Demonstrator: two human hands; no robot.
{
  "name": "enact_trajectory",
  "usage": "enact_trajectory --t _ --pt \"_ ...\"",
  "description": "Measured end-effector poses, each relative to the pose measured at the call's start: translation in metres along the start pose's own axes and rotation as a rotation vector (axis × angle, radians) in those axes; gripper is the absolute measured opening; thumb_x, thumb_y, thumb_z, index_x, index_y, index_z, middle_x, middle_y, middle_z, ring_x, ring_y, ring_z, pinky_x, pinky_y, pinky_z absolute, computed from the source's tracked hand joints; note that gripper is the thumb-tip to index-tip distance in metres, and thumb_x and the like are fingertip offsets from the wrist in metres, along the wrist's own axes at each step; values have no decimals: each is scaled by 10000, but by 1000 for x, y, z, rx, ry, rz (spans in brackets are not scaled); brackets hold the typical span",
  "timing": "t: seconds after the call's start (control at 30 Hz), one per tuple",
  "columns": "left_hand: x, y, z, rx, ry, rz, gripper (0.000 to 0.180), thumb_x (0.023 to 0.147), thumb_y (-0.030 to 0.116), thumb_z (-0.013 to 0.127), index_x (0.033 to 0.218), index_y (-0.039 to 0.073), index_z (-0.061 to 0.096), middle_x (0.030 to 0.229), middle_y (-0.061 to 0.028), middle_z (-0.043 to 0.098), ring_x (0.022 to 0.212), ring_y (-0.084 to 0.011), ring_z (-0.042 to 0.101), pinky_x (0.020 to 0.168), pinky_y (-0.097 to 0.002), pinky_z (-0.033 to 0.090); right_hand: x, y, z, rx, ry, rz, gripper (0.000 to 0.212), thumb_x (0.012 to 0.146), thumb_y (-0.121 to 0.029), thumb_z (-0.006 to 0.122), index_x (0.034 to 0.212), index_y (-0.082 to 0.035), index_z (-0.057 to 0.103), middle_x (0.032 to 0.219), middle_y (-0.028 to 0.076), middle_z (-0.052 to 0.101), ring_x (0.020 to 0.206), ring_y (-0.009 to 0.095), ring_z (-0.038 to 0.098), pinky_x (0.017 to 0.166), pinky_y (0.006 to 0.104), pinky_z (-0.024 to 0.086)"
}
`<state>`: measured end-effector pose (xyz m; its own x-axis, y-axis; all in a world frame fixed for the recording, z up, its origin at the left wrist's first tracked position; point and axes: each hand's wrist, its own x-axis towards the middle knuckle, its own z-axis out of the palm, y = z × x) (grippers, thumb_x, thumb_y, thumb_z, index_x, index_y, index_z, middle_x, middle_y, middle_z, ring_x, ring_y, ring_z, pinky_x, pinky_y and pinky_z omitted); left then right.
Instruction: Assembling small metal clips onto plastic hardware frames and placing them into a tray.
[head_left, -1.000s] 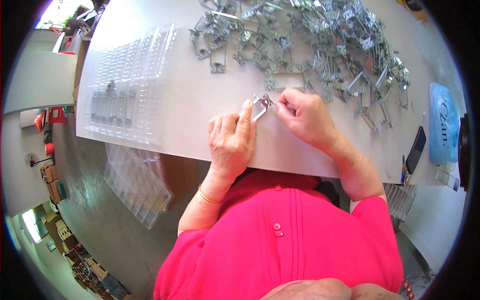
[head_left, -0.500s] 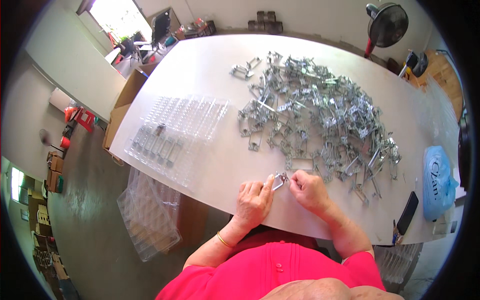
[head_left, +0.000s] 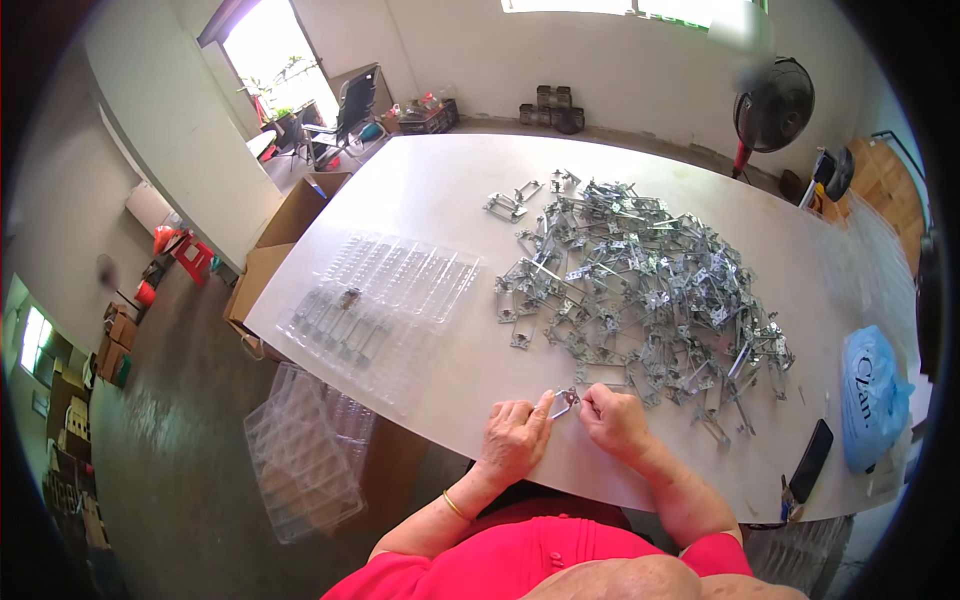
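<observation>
A small metal bracket frame (head_left: pixel 563 405) is held over the near edge of the white table. My left hand (head_left: pixel 517 435) grips its left side between thumb and fingers. Curled at the bracket's other end is my right hand (head_left: pixel 613 418), its fingertips pinched; whether they hold the frame or a small part is hidden. A large heap of similar silvery brackets (head_left: pixel 660 280) spreads just beyond my hands. To the left lies a clear plastic tray (head_left: pixel 400 270) with several brackets (head_left: pixel 340 325) in its slots.
More clear trays (head_left: pixel 305 460) sit below the table's left edge beside a cardboard box (head_left: pixel 270 260). On the right are a black phone (head_left: pixel 811 460), a blue plastic bag (head_left: pixel 872 400) and clear plastic sheeting (head_left: pixel 870 260). A fan (head_left: pixel 775 105) stands behind the table.
The view has tilted up, so the table and hands appear lower and more of the back wall shows. Both hands stay together at the same bracket.
</observation>
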<state>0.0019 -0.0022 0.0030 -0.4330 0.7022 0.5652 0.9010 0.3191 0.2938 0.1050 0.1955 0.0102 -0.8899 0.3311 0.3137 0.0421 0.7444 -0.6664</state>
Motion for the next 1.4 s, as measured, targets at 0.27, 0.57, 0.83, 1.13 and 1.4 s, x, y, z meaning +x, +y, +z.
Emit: enact_trajectory --t 0.27,0.57,0.83,1.13,1.4 --pt "0 1 3 15 3 8 501 912 155 807 1390 34 721 966 -70 666 909 -256 659 872 -409 504 -1 0 -3 -103 -8 -91 111 975 -144 698 944 -60 631 684 191 689 644 405 709 589 525 541" --pt "-6 5 0 -3 -10 5 492 956 169 762 1422 31 688 907 -64 602 870 -253 618 840 -414 491 -12 0 -1 -150 -86 -45 107 965 -140 702 934 -69 629 695 202 662 657 430 691 595 538 524" --pt "2 0 -1 -4 -43 -24 491 935 113 780 1412 29 702 933 -104 657 857 -307 622 824 -439 509 3 0 -7 -52 -74 -34 110 980 -131 694 939 -58 622 772 237 671 726 466 689 627 532 535" --pt "4 -2 6 8 -67 4 522 912 108 809 1417 30 705 931 -72 650 871 -254 628 856 -401 480 5 4 -17 78 -78 71 51 971 -100 713 988 -55 695 777 195 673 668 392 668 621 435 523" --pt "-1 0 4 24 -60 3 517 913 104 815 1414 32 707 935 -71 653 872 -248 629 864 -403 480 2 2 -17 67 -60 17 40 959 -76 721 980 -49 702 773 170 669 639 336 647 607 404 513"
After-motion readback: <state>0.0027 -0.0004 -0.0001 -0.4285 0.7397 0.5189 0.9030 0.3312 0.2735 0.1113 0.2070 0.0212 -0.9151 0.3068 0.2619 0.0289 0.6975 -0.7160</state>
